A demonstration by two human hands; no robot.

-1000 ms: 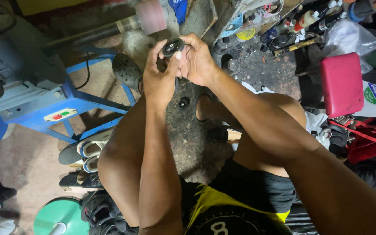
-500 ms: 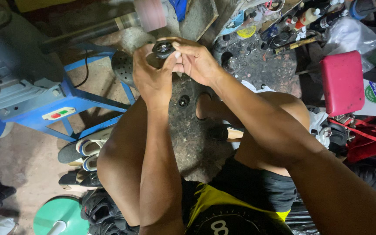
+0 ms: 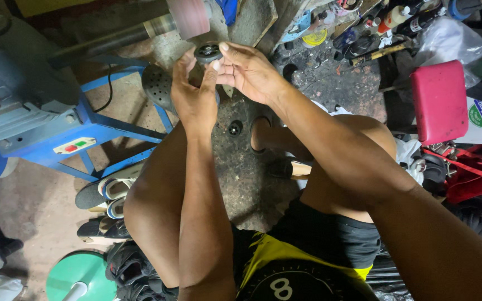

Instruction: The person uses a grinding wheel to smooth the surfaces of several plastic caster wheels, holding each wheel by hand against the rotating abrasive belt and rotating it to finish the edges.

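Head view, one entry, as I read it from my station.

Item in hand: a small dark round part (image 3: 208, 52), disc-like with a pale centre, held up in front of the chest, above the knees and just below a pink cylindrical roller (image 3: 188, 17) on a machine shaft.

Left hand (image 3: 194, 92): raised, forearm near vertical, fingers curled up and closed on the round part from below and from its left side.

Right hand (image 3: 248, 71): reaching in from the right, forearm sloping down toward the shoulder, fingers stretched leftward, their tips pressed on the part's right edge and top. Both hands are clamped on the same piece and touch each other at the fingertips.

Step, by my judgement: fitting or turning the part between the fingers, close-up handwork. The next move would call for a steady pinch from the left hand while the right works the rim; I cannot tell whether the part is one piece or two.

Surroundings: blue metal machine frame (image 3: 93, 131) at left; a dark, stained stone slab (image 3: 246, 178) on the floor between the legs; sandals (image 3: 110, 189) beside the left knee; a red stool seat (image 3: 439, 100) at right; bottles and clutter (image 3: 386, 25) at upper right; a green disc (image 3: 82, 276) at lower left.
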